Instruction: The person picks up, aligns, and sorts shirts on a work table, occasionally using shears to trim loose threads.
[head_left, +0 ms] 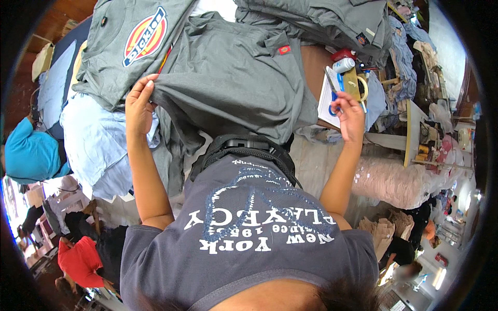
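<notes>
A grey garment (228, 67) with a small red label near its far right edge lies spread over the table in front of me. My left hand (140, 106) pinches its left edge between thumb and fingers and pulls the cloth up taut. To the right, my right hand (348, 116) is closed on scissors with blue handles (332, 109); their blades point up and away from me. The scissors are over a white paper pad, apart from the garment. Beyond my left hand lies another grey garment (109, 52) with a large oval red, yellow and blue print.
More folded grey clothing (321, 23) lies at the far side. A white bottle (343, 65), a roll of tape (362, 89) and the paper pad (324, 103) sit right. Light blue cloth (98, 140) is piled left. Other people, one in blue (33, 153), are at the left.
</notes>
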Demonstrator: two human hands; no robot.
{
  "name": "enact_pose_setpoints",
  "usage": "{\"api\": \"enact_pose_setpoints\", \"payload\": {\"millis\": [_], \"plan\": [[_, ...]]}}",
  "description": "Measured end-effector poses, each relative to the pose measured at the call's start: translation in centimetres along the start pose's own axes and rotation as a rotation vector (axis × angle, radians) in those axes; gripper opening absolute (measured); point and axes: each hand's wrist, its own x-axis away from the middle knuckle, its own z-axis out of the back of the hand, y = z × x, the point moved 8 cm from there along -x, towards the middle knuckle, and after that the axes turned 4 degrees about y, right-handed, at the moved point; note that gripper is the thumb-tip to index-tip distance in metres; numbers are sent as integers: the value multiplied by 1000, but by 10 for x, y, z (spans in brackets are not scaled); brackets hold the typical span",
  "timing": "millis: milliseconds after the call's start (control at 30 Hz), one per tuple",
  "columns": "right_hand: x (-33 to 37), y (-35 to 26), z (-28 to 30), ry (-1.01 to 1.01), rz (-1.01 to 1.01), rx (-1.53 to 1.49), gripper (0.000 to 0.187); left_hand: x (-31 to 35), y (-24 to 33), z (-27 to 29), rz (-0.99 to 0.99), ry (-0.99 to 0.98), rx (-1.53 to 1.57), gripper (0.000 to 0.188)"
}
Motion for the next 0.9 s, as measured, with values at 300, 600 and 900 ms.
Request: {"api": "enact_pose_setpoints", "payload": {"millis": [300,600,900], "plan": [[49,199,-12,-204,-367,878,51,2,-44,18,154,-22,-84,25],[40,181,-7,-5,-460,419,22,-36,-14,8,-101,-176,-344,56],[-41,-49,-14,151,98,-361,39,-65,115,-27,-1011,12,-899,43]]}}
